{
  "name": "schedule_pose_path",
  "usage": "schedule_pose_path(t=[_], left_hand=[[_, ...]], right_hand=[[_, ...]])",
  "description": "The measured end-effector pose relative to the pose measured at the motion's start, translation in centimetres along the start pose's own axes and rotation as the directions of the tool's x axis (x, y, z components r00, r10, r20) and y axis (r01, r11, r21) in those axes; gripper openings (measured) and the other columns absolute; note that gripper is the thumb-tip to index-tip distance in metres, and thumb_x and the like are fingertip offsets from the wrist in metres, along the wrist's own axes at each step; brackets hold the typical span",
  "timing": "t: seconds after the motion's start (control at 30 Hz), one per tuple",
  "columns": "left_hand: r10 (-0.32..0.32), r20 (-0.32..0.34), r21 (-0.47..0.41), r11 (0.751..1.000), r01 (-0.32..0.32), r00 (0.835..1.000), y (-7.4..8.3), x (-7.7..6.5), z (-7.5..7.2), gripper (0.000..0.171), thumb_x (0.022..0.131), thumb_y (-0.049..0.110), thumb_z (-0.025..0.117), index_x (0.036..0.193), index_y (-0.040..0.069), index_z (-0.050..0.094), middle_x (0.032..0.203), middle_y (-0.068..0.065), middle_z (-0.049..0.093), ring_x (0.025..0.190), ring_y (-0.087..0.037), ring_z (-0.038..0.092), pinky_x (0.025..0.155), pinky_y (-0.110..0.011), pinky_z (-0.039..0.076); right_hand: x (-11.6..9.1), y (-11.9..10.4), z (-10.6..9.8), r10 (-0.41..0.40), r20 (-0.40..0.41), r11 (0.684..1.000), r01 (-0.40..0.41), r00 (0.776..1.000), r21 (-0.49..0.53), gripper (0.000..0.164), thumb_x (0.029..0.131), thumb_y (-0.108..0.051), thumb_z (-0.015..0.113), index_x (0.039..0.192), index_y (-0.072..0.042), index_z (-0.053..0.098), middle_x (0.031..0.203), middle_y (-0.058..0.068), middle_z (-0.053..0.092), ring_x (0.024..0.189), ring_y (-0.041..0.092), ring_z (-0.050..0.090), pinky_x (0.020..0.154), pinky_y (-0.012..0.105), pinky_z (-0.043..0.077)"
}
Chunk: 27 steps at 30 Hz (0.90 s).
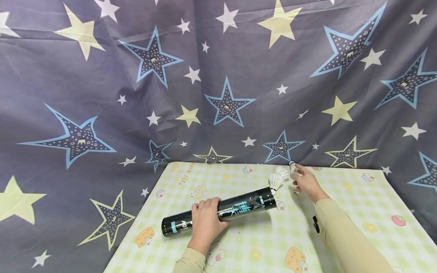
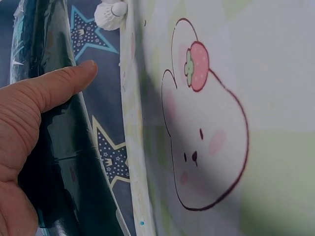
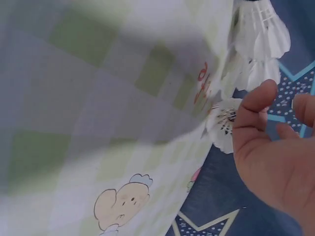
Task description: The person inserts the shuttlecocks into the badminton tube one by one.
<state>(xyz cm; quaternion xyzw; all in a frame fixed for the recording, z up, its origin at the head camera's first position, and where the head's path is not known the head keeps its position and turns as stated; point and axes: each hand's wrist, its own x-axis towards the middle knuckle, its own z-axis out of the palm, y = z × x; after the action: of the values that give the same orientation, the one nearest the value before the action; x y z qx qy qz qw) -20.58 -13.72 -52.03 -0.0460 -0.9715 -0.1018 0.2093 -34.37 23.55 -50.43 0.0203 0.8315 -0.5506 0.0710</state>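
Observation:
My left hand (image 1: 206, 223) grips a black cylindrical shuttlecock tube (image 1: 244, 204), with the fingers over its top; in the left wrist view the thumb lies along the glossy tube (image 2: 74, 162). The tube slants across the table, its mouth toward the right. Two nested white feather shuttlecocks (image 1: 276, 180) stick out of that mouth. Near the table's back edge my right hand (image 1: 308, 184) is beside another shuttlecock (image 1: 292, 167). In the right wrist view, its loosely bent fingers partly cover that shuttlecock (image 3: 221, 123), and thumb and fingers stand apart with a gap between them.
A green-and-white checked cloth with cartoon prints covers the table (image 1: 218, 178). Behind it hangs a dark curtain (image 1: 218, 57) with stars, meeting the back edge close to my right hand. A small black object (image 1: 315, 224) shows at the right sleeve.

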Motion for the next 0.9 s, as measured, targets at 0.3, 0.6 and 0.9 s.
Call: schedule_pose_path(t=[0.3, 0.6, 0.9], left_hand=[[0.002, -0.013, 0.011, 1.0, -0.002, 1.0, 0.0, -0.2, -0.2, 0.081, 0.054, 0.06, 0.089, 0.122, 0.024, 0.062, 0.11, 0.001, 0.071, 0.098, -0.024, 0.061, 0.094, -0.049, 0.04], [0.01, -0.045, 0.024, 1.0, -0.009, 0.999, 0.2, -0.6, 0.1, 0.083, 0.052, 0.063, 0.088, 0.12, 0.025, 0.062, 0.109, 0.002, 0.071, 0.098, -0.023, 0.062, 0.094, -0.049, 0.04], [0.019, -0.017, 0.027, 0.999, -0.018, 1.0, 0.2, -0.7, 0.2, 0.083, 0.053, 0.064, 0.088, 0.122, 0.024, 0.062, 0.111, 0.001, 0.071, 0.099, -0.024, 0.062, 0.094, -0.049, 0.041]], right_hand=[[1.4, 0.4, 0.4, 0.046, 0.067, 0.997, -0.05, 0.997, 0.051, 0.067, 0.103, -0.017, 0.036, 0.159, -0.008, 0.0, 0.123, 0.025, 0.05, 0.078, 0.021, 0.053, 0.065, 0.039, 0.047], [0.0, 1.3, -1.4, -0.029, -0.084, 1.0, 0.028, 0.996, -0.01, 0.059, 0.106, -0.027, 0.036, 0.155, 0.002, 0.022, 0.122, 0.026, 0.059, 0.094, 0.016, 0.059, 0.08, 0.031, 0.053], [-6.7, 2.9, -4.3, 0.004, -0.027, 0.976, 0.002, 1.0, 0.216, 0.064, 0.105, -0.038, 0.044, 0.156, -0.005, 0.025, 0.094, -0.008, 0.061, 0.078, 0.006, 0.057, 0.062, 0.024, 0.05]])
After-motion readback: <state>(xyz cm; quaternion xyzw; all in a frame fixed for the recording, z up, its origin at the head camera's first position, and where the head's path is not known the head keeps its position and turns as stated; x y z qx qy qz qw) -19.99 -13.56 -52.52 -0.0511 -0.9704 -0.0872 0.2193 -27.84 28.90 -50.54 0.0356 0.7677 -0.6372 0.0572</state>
